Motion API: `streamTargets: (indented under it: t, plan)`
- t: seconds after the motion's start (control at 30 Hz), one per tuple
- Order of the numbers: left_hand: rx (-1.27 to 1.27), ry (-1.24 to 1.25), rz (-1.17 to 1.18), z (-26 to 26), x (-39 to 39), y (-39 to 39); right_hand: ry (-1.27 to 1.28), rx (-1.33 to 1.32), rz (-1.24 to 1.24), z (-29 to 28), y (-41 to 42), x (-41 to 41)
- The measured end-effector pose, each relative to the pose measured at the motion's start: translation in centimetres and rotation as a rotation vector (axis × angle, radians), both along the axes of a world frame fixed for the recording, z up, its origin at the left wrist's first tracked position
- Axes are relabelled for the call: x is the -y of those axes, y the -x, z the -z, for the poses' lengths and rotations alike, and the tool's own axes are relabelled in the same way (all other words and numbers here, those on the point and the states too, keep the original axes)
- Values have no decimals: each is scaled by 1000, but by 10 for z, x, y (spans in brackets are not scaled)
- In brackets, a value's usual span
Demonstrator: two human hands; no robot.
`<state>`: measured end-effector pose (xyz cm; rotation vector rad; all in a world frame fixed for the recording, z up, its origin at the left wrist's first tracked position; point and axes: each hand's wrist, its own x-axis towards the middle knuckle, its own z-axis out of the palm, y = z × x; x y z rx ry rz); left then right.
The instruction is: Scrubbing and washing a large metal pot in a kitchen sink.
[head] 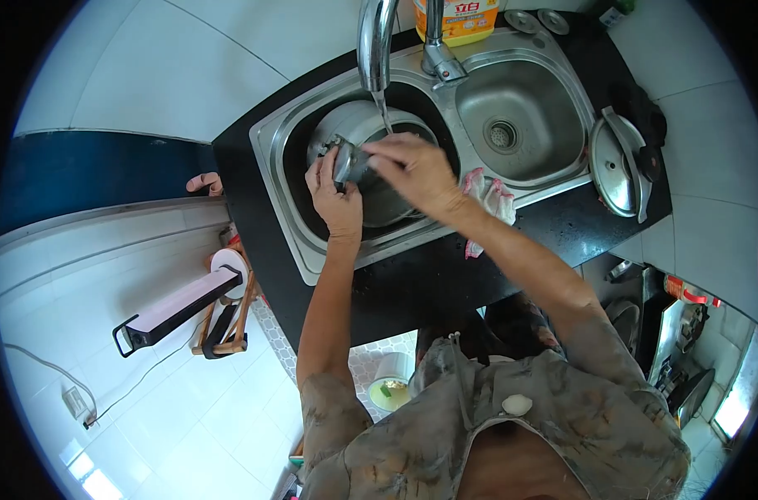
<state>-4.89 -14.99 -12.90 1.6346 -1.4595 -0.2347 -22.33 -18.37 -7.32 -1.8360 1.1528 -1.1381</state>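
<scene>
My left hand point(336, 195) grips a small shiny, dark metallic item point(349, 161) over the left sink basin; its exact kind is unclear. My right hand point(419, 169) is blurred, its fingertips close to that item's right side. Whether it holds anything does not show. Beneath both hands a large metal pot point(341, 122) sits tilted in the left basin point(296, 187). Water runs from the chrome faucet spout point(374, 56) down behind my right hand.
At right is the second basin point(522, 112) with its drain. A pink-edged white cloth point(494, 200) lies over the sink's front rim. A metal pot lid point(617, 165) leans at the counter's right end. Behind the faucet stands a yellow detergent jug point(463, 25). A bin point(391, 387) stands below.
</scene>
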Motion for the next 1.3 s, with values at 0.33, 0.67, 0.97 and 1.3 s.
streamTargets:
  t: [0.33, 0.67, 0.97, 1.3]
  plan:
    - [20, 32, -23, 3, 0, 6, 0, -2, 311, 21, -59, 20]
    - [-9, 103, -46, 16, -6, 0, 178, -113, 247, 18, -70, -3]
    - [-242, 41, 0, 17, -8, -9, 259, -13, 137, 18, -77, -57]
    - [-64, 46, -30, 10, -19, -7, 79, -42, 254, 17, -70, -50]
